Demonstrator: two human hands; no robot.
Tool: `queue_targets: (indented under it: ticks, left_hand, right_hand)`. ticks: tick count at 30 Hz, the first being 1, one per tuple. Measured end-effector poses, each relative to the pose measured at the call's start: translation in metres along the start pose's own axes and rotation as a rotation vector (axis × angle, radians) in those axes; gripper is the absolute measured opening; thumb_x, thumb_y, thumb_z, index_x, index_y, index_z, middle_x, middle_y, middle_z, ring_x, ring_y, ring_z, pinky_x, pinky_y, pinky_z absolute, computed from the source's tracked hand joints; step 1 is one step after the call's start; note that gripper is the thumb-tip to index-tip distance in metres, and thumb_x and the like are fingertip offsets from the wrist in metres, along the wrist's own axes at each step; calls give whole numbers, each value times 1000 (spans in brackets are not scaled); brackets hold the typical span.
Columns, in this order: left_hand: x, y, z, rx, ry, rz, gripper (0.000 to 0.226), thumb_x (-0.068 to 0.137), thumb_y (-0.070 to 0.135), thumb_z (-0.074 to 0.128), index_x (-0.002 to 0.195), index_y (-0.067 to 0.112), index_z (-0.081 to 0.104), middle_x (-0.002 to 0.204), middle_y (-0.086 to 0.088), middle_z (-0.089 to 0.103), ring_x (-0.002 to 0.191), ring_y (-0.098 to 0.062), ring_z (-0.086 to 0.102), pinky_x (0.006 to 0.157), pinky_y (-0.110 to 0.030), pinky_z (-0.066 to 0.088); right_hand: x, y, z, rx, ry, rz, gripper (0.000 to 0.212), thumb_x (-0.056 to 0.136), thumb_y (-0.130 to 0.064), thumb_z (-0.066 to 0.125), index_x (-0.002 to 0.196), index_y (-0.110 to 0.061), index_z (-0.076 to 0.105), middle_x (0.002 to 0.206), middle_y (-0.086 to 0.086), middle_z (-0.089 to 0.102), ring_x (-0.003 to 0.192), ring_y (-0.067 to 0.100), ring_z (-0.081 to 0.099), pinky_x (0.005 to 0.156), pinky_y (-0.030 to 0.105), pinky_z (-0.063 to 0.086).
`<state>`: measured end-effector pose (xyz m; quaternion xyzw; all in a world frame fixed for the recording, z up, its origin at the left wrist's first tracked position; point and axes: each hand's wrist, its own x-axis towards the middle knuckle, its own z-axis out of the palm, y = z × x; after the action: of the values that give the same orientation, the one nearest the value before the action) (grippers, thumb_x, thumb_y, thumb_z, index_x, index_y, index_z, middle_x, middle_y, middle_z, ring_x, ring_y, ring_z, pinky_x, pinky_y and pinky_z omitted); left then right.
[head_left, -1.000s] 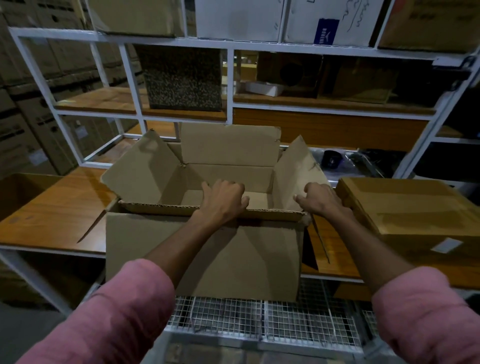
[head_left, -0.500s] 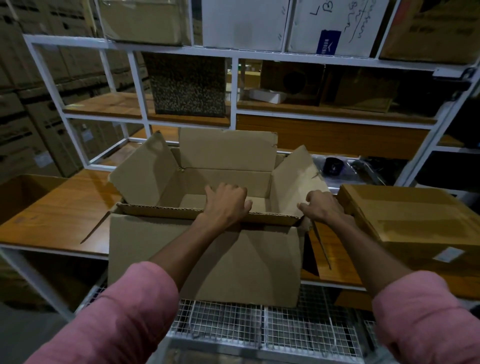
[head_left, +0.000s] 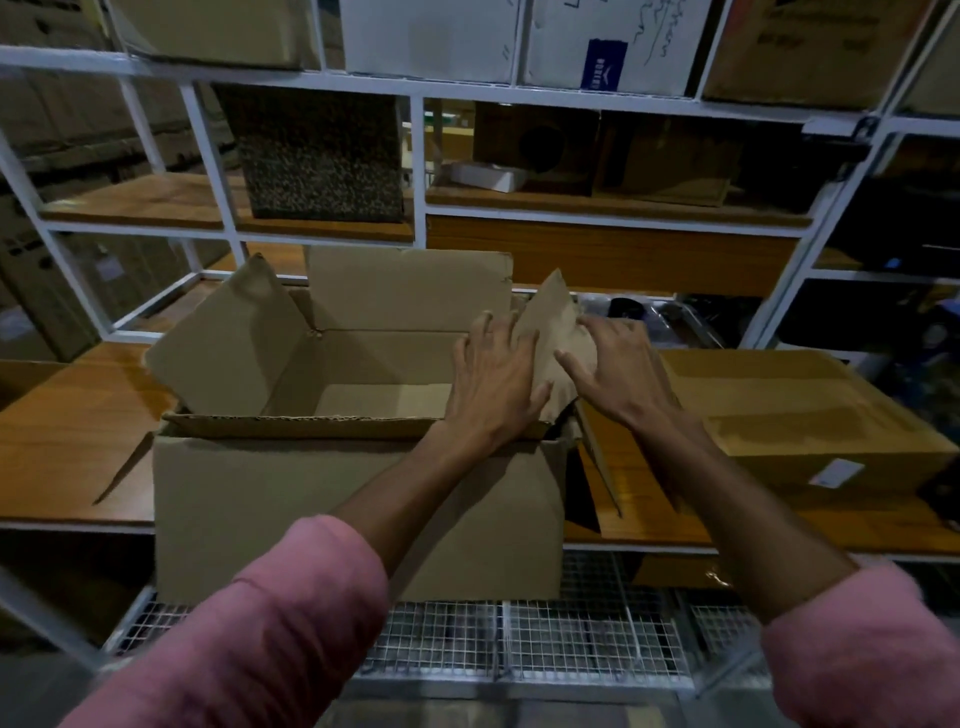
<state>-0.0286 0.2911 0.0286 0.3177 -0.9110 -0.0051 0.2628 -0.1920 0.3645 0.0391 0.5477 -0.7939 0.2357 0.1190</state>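
A brown cardboard box (head_left: 358, 509) stands open in front of me on a wooden shelf board, its left and back flaps raised. The right flap (head_left: 558, 338) stands up between my two hands. My left hand (head_left: 493, 384) lies with spread, straight fingers on the flap's inner side, its wrist over the box's front edge. My right hand (head_left: 613, 364) presses the flap's outer side with straight fingers. The box's inside shows nothing but bare cardboard.
A flat closed carton (head_left: 795, 410) with a white label lies to the right on the wooden shelf (head_left: 62, 441). White metal racking (head_left: 415, 171) holds boxes and a speckled block (head_left: 317, 156) behind. A wire mesh shelf (head_left: 519, 639) runs below the box.
Both hands left the box's front edge and corner. They moved up and right onto the right flap, fingers uncurled. The flap now stands more upright, pinned between them.
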Motion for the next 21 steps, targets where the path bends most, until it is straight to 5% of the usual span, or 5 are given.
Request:
queue_targets:
  ticks: [9, 16, 21]
  left_hand:
    - [40, 57, 39, -40, 24, 59, 71, 93, 49, 57, 151, 20, 28, 161, -13, 21, 148, -36, 14, 116, -55, 25]
    - [114, 164, 130, -72, -116, 79, 70, 96, 48, 56, 153, 20, 27, 165, -12, 14, 151, -35, 4, 119, -55, 13]
    - [168, 234, 223, -77, -299, -2, 72, 94, 55, 55, 150, 20, 29, 164, -13, 15, 150, -38, 10, 117, -57, 21]
  right_hand:
    - [-5, 72, -20, 96, 41, 47, 66, 96, -58, 50, 148, -18, 40, 148, 9, 47, 136, 28, 37, 106, 44, 37]
    - [10, 248, -13, 120, 5, 177, 67, 96, -60, 49, 149, -20, 38, 151, 9, 44, 139, 28, 38, 109, 48, 36]
    - [11, 388, -2, 104, -75, 380, 70, 95, -61, 48, 148, -17, 38, 148, 14, 46, 136, 36, 40, 109, 52, 36]
